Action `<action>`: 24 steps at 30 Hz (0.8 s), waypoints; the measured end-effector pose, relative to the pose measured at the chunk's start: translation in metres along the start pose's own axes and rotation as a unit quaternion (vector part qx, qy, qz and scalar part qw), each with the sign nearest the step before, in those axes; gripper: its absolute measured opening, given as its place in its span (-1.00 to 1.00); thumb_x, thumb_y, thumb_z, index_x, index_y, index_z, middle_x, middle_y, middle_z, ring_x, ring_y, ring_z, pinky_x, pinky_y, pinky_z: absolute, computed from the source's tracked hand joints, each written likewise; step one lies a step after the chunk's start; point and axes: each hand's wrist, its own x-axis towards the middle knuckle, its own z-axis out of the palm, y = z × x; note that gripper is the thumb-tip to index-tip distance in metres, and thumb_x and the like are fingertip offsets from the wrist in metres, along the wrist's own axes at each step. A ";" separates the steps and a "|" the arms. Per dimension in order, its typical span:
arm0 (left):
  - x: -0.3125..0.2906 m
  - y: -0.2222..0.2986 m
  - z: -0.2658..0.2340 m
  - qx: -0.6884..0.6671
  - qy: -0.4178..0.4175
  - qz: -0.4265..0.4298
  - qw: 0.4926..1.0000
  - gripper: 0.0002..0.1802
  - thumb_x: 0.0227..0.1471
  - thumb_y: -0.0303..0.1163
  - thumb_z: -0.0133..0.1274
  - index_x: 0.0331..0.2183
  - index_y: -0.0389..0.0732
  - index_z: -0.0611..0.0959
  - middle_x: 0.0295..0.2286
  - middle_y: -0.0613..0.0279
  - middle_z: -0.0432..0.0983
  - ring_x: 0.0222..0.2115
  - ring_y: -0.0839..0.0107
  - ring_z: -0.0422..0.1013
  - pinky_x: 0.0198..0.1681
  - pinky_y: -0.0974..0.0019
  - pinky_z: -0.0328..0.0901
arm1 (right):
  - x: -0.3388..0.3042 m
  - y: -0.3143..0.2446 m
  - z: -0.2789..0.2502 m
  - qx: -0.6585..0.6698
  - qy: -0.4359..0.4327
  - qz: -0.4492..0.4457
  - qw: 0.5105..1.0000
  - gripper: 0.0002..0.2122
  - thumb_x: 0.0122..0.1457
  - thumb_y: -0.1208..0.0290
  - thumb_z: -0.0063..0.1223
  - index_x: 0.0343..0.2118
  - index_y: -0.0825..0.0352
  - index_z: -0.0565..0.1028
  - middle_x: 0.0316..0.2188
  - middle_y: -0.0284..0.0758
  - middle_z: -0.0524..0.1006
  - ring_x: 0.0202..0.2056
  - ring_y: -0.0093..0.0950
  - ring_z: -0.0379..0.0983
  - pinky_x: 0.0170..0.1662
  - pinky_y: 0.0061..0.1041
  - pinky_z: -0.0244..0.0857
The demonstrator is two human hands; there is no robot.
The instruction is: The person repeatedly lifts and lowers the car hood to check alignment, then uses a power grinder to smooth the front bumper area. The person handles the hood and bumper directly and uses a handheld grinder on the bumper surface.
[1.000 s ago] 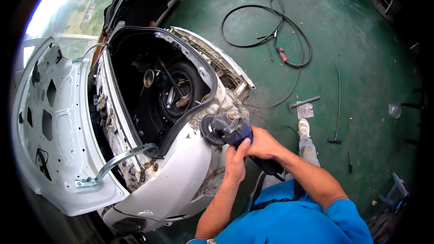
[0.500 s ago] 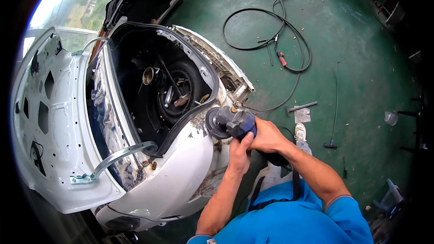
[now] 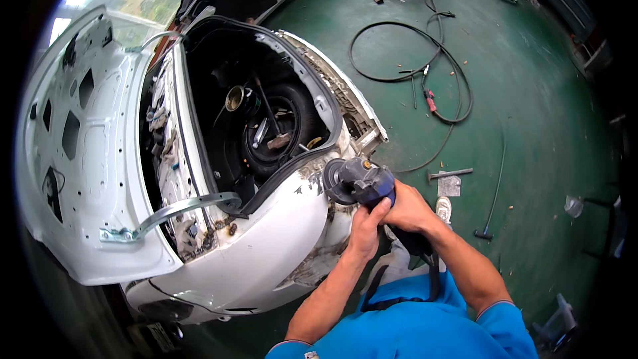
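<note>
Both my hands are wrapped round a blue and grey angle grinder (image 3: 367, 185). My left hand (image 3: 367, 231) grips it from the near side, thumb along the body. Around the rear of the body closes my right hand (image 3: 411, 209). The grinder's dark round disc (image 3: 337, 181) lies over the rear corner of a white car body (image 3: 266, 244), beside the trunk opening; whether it touches the metal I cannot tell. Paint is scraped and discoloured on the panel around the disc.
In the open trunk lie a spare wheel (image 3: 302, 110), a hammer (image 3: 280, 140) and an open can (image 3: 235, 98). The raised white lid (image 3: 86, 179) stands left, with a curved hinge arm (image 3: 183, 210). Cables (image 3: 355, 60), a T-shaped metal tool (image 3: 452, 173) and a long rod (image 3: 496, 189) lie on the green floor.
The whole view has shifted, so the car, floor items and grinder appear further right. My two hands keep the same hold on the grinder, which stays at the panel corner.
</note>
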 end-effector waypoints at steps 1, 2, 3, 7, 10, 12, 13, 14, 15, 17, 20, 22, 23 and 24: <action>-0.005 0.001 -0.001 0.006 0.005 -0.003 1.000 -0.42 0.15 -0.21 0.13 0.10 -0.33 0.42 0.01 0.19 0.43 0.03 0.40 0.35 0.14 0.25 0.19 | -0.004 0.000 0.003 0.010 0.001 -0.013 1.000 -0.30 -0.30 0.13 0.36 -0.04 0.41 0.44 -0.20 0.02 0.59 -0.11 -0.02 0.54 -0.05 -0.24 0.40; -0.012 0.001 0.001 0.008 0.004 0.003 1.000 -0.41 0.15 -0.21 0.13 0.10 -0.35 0.42 0.01 0.19 0.43 0.04 0.40 0.35 0.14 0.26 0.19 | -0.009 -0.001 0.005 0.004 0.000 -0.010 1.000 -0.30 -0.29 0.14 0.36 -0.04 0.41 0.44 -0.21 0.02 0.59 -0.12 -0.01 0.54 -0.05 -0.24 0.40; -0.019 0.001 0.002 0.011 0.004 0.009 1.000 -0.41 0.14 -0.22 0.13 0.10 -0.36 0.42 0.02 0.18 0.43 0.04 0.41 0.34 0.14 0.27 0.19 | -0.015 -0.004 0.007 -0.001 -0.001 -0.007 1.000 -0.30 -0.29 0.14 0.36 -0.03 0.41 0.44 -0.21 0.03 0.59 -0.12 0.00 0.54 -0.05 -0.24 0.40; -0.039 -0.006 0.001 -0.011 0.020 0.033 0.999 -0.42 0.14 -0.25 0.14 0.10 -0.38 0.45 0.03 0.13 0.42 0.05 0.39 0.33 0.18 0.29 0.16 | -0.033 -0.016 0.014 -0.018 -0.003 -0.018 1.000 -0.33 -0.23 0.16 0.34 -0.01 0.40 0.42 -0.20 0.04 0.59 -0.09 0.02 0.52 -0.04 -0.22 0.39; -0.034 0.017 0.005 -0.006 -0.009 0.029 1.000 -0.44 0.15 -0.25 0.13 0.08 -0.37 0.45 0.00 0.17 0.44 0.02 0.43 0.34 0.16 0.29 0.17 | -0.026 -0.032 0.010 -0.019 -0.007 -0.018 1.000 -0.32 -0.20 0.18 0.34 0.04 0.37 0.42 -0.16 0.04 0.58 -0.07 0.01 0.52 -0.02 -0.22 0.39; -0.038 0.009 0.000 -0.001 -0.002 0.026 1.000 -0.44 0.14 -0.25 0.14 0.09 -0.37 0.45 0.01 0.16 0.44 0.03 0.42 0.34 0.16 0.29 0.17 | -0.030 -0.032 0.013 -0.030 -0.012 -0.020 0.999 -0.30 -0.21 0.18 0.35 0.06 0.37 0.41 -0.16 0.04 0.58 -0.06 0.01 0.52 -0.01 -0.23 0.39; -0.040 0.004 -0.001 0.001 0.000 0.027 1.000 -0.43 0.14 -0.25 0.14 0.09 -0.37 0.45 0.01 0.16 0.43 0.03 0.42 0.34 0.16 0.28 0.17 | -0.032 -0.029 0.014 -0.037 -0.013 -0.022 0.999 -0.29 -0.21 0.18 0.35 0.07 0.37 0.40 -0.16 0.04 0.58 -0.06 0.00 0.52 0.00 -0.23 0.38; -0.048 0.000 0.000 0.003 0.006 0.036 0.999 -0.42 0.13 -0.23 0.15 0.09 -0.36 0.45 0.02 0.15 0.43 0.05 0.41 0.33 0.18 0.28 0.16 | -0.037 -0.022 0.020 -0.020 -0.009 -0.043 0.999 -0.27 -0.22 0.18 0.35 0.09 0.37 0.39 -0.16 0.03 0.58 -0.05 0.01 0.51 0.01 -0.24 0.38; -0.053 -0.004 0.000 0.007 0.015 0.055 0.998 -0.42 0.13 -0.20 0.14 0.08 -0.38 0.49 0.00 0.11 0.46 0.04 0.40 0.33 0.19 0.29 0.14 | -0.043 -0.022 0.020 -0.055 -0.016 -0.049 0.997 -0.24 -0.21 0.18 0.34 0.13 0.37 0.36 -0.15 0.04 0.57 -0.04 0.01 0.51 0.01 -0.24 0.38; -0.059 0.000 -0.001 0.005 0.006 0.060 0.998 -0.45 0.14 -0.20 0.14 0.05 -0.37 0.51 -0.01 0.13 0.47 0.02 0.41 0.35 0.17 0.30 0.17 | -0.050 -0.034 0.022 -0.063 -0.012 -0.038 0.997 -0.26 -0.20 0.18 0.33 0.11 0.38 0.36 -0.16 0.04 0.58 -0.05 0.01 0.51 0.00 -0.23 0.38; -0.049 0.014 -0.007 -0.003 -0.028 0.051 0.998 -0.50 0.15 -0.22 0.13 0.01 -0.37 0.53 -0.06 0.19 0.48 -0.05 0.46 0.37 0.10 0.34 0.22 | -0.042 -0.044 0.024 -0.057 0.005 -0.021 0.998 -0.32 -0.20 0.19 0.34 0.04 0.37 0.40 -0.19 0.04 0.58 -0.09 0.05 0.51 -0.03 -0.20 0.39; -0.056 0.006 -0.008 -0.018 -0.015 0.038 0.999 -0.48 0.14 -0.25 0.14 0.04 -0.37 0.50 -0.03 0.18 0.47 -0.02 0.44 0.36 0.13 0.32 0.20 | -0.047 -0.040 0.028 -0.084 0.002 -0.027 0.996 -0.29 -0.21 0.17 0.33 0.06 0.36 0.39 -0.17 0.04 0.58 -0.08 0.05 0.50 -0.03 -0.20 0.39; -0.065 0.007 -0.004 -0.012 -0.007 0.075 0.997 -0.48 0.14 -0.26 0.14 0.06 -0.36 0.50 -0.01 0.17 0.46 0.00 0.43 0.35 0.15 0.30 0.19 | -0.051 -0.038 0.029 -0.090 -0.004 -0.046 0.995 -0.27 -0.22 0.15 0.34 0.09 0.35 0.38 -0.15 0.04 0.58 -0.07 0.05 0.50 -0.03 -0.19 0.39; -0.065 0.007 -0.004 -0.016 -0.006 0.077 0.997 -0.48 0.15 -0.25 0.14 0.06 -0.36 0.50 -0.01 0.17 0.46 0.01 0.43 0.35 0.15 0.30 0.18 | -0.052 -0.040 0.029 -0.093 -0.001 -0.049 0.994 -0.27 -0.21 0.15 0.34 0.09 0.35 0.38 -0.15 0.04 0.58 -0.07 0.04 0.50 -0.02 -0.19 0.39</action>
